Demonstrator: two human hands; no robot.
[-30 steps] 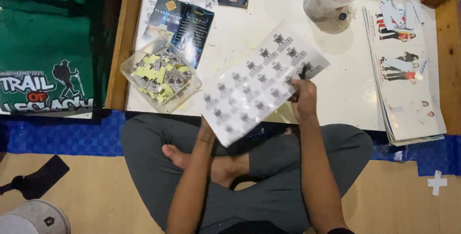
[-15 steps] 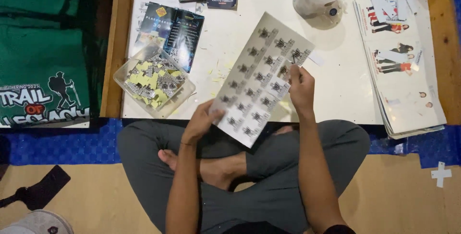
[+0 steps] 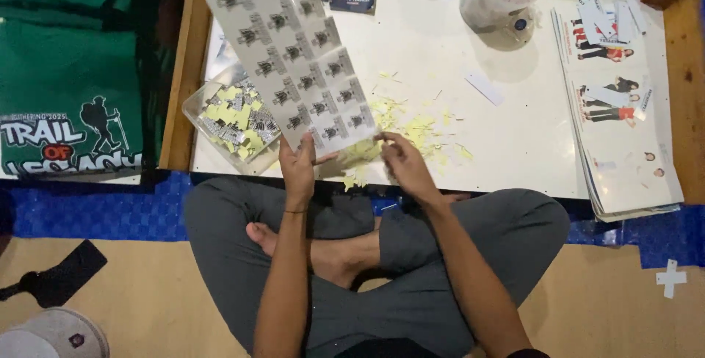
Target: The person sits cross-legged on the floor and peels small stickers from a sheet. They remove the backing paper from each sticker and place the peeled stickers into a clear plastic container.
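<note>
Sticker sheet (image 3: pixel 294 49) raised over the counter (image 3: pixel 514 130), lower edge pinched in left hand (image 3: pixel 299 167) fingers; right hand (image 3: pixel 400 163) fingers narrowed at its bottom corner, grasp unclear. Best peeled slowly, sheet kept taut, above yellow scraps (image 3: pixel 411 130) and clear tray (image 3: pixel 231 119).

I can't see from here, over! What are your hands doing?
Left hand holds sticker sheet up by its bottom edge. Right hand pinches at the sheet's lower corner. Yellow scraps litter the table; plastic tub sits left.
</note>
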